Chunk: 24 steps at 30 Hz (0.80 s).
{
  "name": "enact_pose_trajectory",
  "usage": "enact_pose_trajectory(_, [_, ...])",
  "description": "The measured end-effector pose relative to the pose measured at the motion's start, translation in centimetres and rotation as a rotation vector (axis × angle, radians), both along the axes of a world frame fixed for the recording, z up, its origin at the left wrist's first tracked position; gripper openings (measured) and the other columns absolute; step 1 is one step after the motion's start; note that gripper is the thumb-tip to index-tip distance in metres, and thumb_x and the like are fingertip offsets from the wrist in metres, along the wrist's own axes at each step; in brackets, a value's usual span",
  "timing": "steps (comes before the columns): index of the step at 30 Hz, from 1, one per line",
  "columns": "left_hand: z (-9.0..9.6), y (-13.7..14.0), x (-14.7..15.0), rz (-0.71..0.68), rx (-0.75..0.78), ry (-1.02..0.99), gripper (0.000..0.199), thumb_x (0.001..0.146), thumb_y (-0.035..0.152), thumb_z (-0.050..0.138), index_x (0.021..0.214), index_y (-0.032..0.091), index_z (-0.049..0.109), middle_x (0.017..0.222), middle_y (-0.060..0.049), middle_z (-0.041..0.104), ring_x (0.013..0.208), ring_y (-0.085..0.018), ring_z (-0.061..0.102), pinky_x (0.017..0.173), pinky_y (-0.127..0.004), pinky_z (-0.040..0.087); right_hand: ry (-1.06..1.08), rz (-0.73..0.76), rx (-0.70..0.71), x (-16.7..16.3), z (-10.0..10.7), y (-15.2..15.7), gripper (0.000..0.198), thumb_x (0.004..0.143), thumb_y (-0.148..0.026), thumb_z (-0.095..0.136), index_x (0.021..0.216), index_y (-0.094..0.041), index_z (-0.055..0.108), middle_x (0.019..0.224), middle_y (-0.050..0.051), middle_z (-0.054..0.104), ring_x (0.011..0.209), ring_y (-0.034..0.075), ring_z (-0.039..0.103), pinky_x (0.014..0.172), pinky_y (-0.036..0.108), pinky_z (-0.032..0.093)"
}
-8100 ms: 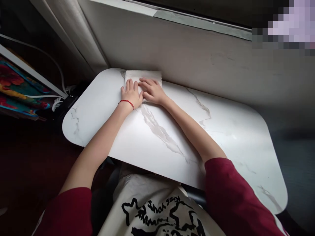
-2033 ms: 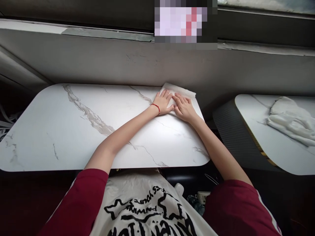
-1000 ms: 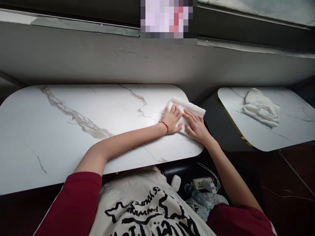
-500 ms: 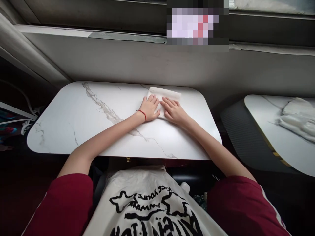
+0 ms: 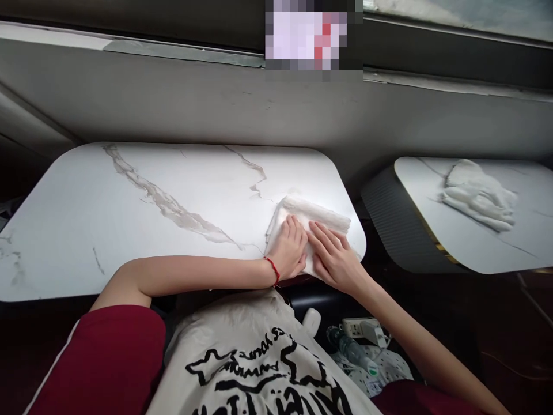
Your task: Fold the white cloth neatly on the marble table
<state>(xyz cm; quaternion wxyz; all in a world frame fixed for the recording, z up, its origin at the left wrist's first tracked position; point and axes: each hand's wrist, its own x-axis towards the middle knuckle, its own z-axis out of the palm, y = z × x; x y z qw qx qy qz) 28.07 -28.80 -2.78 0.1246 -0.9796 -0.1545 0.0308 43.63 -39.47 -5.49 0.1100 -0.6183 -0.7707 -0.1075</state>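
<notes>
A folded white cloth (image 5: 317,212) lies on the right end of a white marble-patterned table (image 5: 207,173), near its front edge. My left hand (image 5: 290,246), with a red string bracelet (image 5: 273,268) at the wrist, presses on the cloth's left part, its fingers bent and close together on it. Beside it, my right hand (image 5: 339,259) rests on the cloth with its fingers stretched out and lying flat. The two hands nearly touch. Under the palms, part of the cloth is hidden.
To the right, across a gap, a second marble-patterned table (image 5: 466,251) bears a crumpled white cloth (image 5: 479,196). A grey wall (image 5: 194,109) stands behind the tables. Below the front edge are a clear bottle (image 5: 354,349) and a power strip (image 5: 359,327).
Both hands have moved the folded cloth from the table's back edge toward me and to the right. My left fingers are more bent now. The view has shifted right.
</notes>
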Motion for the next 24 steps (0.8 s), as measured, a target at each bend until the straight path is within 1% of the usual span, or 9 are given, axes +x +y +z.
enact_pose_trajectory(2, [-0.3,1.3,0.9,-0.013,-0.040,-0.040,0.069,0.095,0.038,0.042,0.145,-0.009,0.043,0.151,-0.033,0.046,0.141,-0.043,0.046,0.116,-0.050,0.035,0.024,-0.013,-0.014,1.0,-0.1,1.0,0.072,0.096,-0.022,0.040,0.163,-0.017,0.014,0.159,0.018,0.040,0.148,0.033,0.039,0.112,0.050,0.038])
enact_pose_trajectory(5, [-0.8,4.8,2.1,0.000,-0.127,-0.126,0.068,0.095,0.036,0.043,0.145,-0.010,0.042,0.151,-0.034,0.044,0.143,-0.044,0.043,0.116,-0.052,0.033,0.053,-0.028,-0.046,2.7,-0.3,4.6,0.066,0.096,-0.023,0.037,0.161,-0.017,0.024,0.160,0.017,0.040,0.149,0.031,0.038,0.114,0.050,0.035])
enact_pose_trajectory(9, [-1.4,11.8,3.0,0.056,-0.215,-0.209,0.068,0.096,0.036,0.042,0.147,-0.009,0.041,0.154,-0.032,0.041,0.146,-0.042,0.037,0.119,-0.050,0.029,0.072,-0.044,-0.085,4.2,-0.2,12.1,0.059,0.096,-0.023,0.032,0.153,-0.014,0.039,0.160,0.016,0.040,0.150,0.029,0.036,0.117,0.048,0.031])
enact_pose_trajectory(12, [-1.6,17.3,2.6,0.115,-0.242,-0.265,0.067,0.097,0.038,0.042,0.149,-0.005,0.040,0.158,-0.029,0.038,0.149,-0.038,0.033,0.121,-0.049,0.024,0.076,-0.052,-0.110,4.0,0.0,18.2,0.059,0.094,-0.024,0.031,0.150,-0.009,0.043,0.160,0.018,0.039,0.151,0.029,0.033,0.117,0.047,0.028])
enact_pose_trajectory(16, [-1.5,21.9,1.0,0.204,-0.242,-0.299,0.066,0.098,0.039,0.041,0.151,0.000,0.039,0.160,-0.026,0.036,0.150,-0.035,0.032,0.121,-0.050,0.022,0.103,-0.096,-0.129,2.2,-0.2,24.0,0.061,0.093,-0.024,0.032,0.149,-0.005,0.044,0.161,0.019,0.038,0.151,0.031,0.032,0.118,0.048,0.026])
enact_pose_trajectory(18, [-1.3,22.6,0.0,0.244,-0.226,-0.294,0.065,0.098,0.039,0.040,0.151,0.003,0.040,0.160,-0.025,0.037,0.149,-0.035,0.033,0.118,-0.052,0.027,0.132,-0.102,-0.096,1.0,-0.5,25.2,0.061,0.093,-0.025,0.032,0.148,-0.004,0.044,0.160,0.020,0.038,0.151,0.031,0.032,0.119,0.049,0.025])
enact_pose_trajectory(20, [-0.9,22.2,-1.2,0.260,-0.205,-0.278,0.064,0.097,0.039,0.040,0.150,0.002,0.041,0.159,-0.025,0.037,0.148,-0.037,0.033,0.115,-0.053,0.031,0.154,-0.080,-0.051,-0.3,-1.0,25.0,0.060,0.093,-0.025,0.033,0.148,-0.006,0.044,0.160,0.020,0.038,0.151,0.031,0.031,0.120,0.050,0.024])
enact_pose_trajectory(22, [-0.5,20.7,-2.6,0.257,-0.178,-0.246,0.064,0.098,0.039,0.040,0.149,0.001,0.042,0.158,-0.027,0.038,0.147,-0.038,0.035,0.115,-0.053,0.031,0.161,-0.040,-0.024,-1.7,-1.5,23.4,0.059,0.094,-0.026,0.033,0.149,-0.008,0.043,0.161,0.019,0.037,0.151,0.032,0.031,0.120,0.052,0.024])
enact_pose_trajectory(24, [0.0,18.1,-4.3,0.257,-0.149,-0.200,0.065,0.098,0.039,0.040,0.149,0.000,0.042,0.156,-0.028,0.041,0.145,-0.040,0.038,0.115,-0.053,0.031,0.161,-0.007,-0.011,-3.5,-1.7,20.7,0.059,0.095,-0.027,0.033,0.152,-0.010,0.040,0.161,0.019,0.037,0.151,0.033,0.031,0.120,0.053,0.026])
